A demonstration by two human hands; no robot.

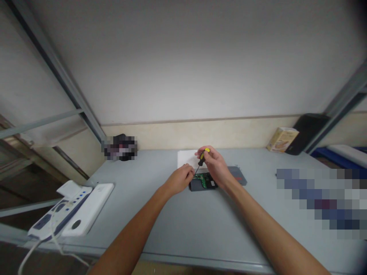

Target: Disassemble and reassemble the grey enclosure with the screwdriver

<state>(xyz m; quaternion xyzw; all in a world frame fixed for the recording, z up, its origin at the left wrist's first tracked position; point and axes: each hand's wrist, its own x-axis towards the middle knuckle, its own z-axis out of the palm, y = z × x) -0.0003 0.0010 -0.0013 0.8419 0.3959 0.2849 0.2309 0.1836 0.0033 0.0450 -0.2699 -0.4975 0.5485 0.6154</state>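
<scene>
Head view: right hand [216, 163] pinching yellow-and-black-handled screwdriver [201, 161]; left hand [180, 178], grip indiscernible; both at green circuit board [204, 178] in dark-grey casing [196, 186], midway between side edges of grey worktop [200, 229].

No readable text. Red marking [239, 178] on gray cover [241, 173]: too small. White label [212, 183] on opened device [197, 186]: illegible. Yellow box [282, 139] by the wall [200, 136]: printed front, wording too blurred to read.
</scene>
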